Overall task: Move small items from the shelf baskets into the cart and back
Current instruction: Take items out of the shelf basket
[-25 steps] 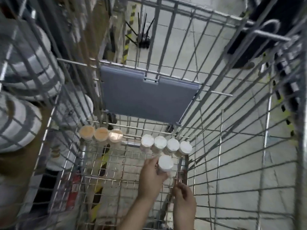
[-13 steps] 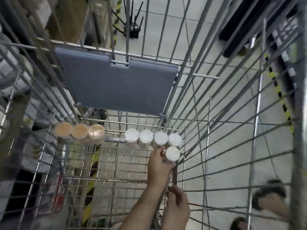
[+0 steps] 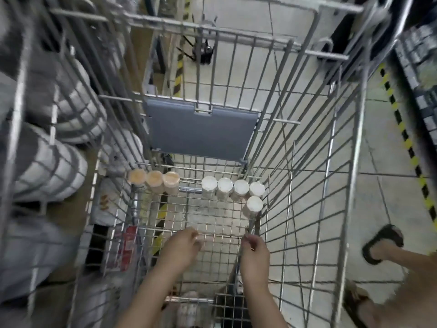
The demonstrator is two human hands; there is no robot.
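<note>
Since the white-lidded jar (image 3: pixel 253 205) stands upright on the cart floor (image 3: pixel 212 223) well ahead of both sets of fingertips, no hand holds it; it sits just in front of the right end of a row of four white-lidded jars (image 3: pixel 233 187), touching or nearly touching the last one. Three tan-lidded jars (image 3: pixel 153 179) line up farther to the left of the fingers. The left hand (image 3: pixel 182 247) hangs over the wire floor with loosely curled fingers gripping nothing. The right hand (image 3: pixel 255 254) has its fingers bent near a cart wire; whether they pinch it I cannot tell. Risk, as I judge it: the lone jar has no neighbour on its near side, so a jolt to the cart could tip it on the open wire grid.
</note>
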